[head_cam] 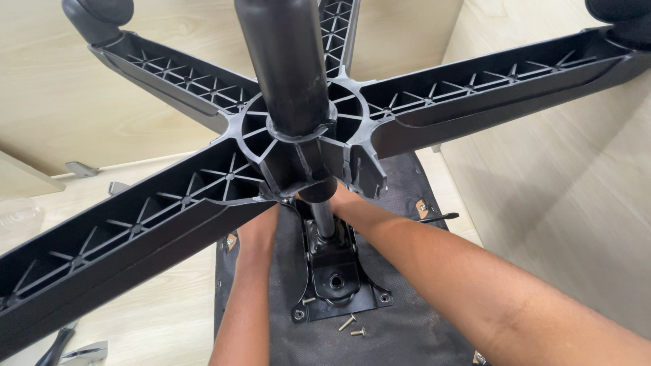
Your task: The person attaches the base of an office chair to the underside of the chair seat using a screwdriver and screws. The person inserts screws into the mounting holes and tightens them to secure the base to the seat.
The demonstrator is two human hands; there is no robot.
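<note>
An office chair lies upside down, its black five-arm base (169, 224) spread toward me with the thick gas column (288, 68) rising from the hub. Both of my forearms reach in under the hub. My left hand (266, 218) and my right hand (347, 202) are mostly hidden behind the hub, close beside the thin piston rod (324, 220). I cannot see their fingers or what they hold. The rod enters a black metal mechanism plate (336, 271) on the dark seat underside (407, 332). Two loose screws (348, 322) lie just below the plate.
Black casters sit at the arm ends, top left (98, 17) and top right (624, 13). A black lever (437, 218) sticks out right of the plate. Pliers (61, 346) lie on the pale wood floor at bottom left. Wooden panels (576, 190) stand behind and to the right.
</note>
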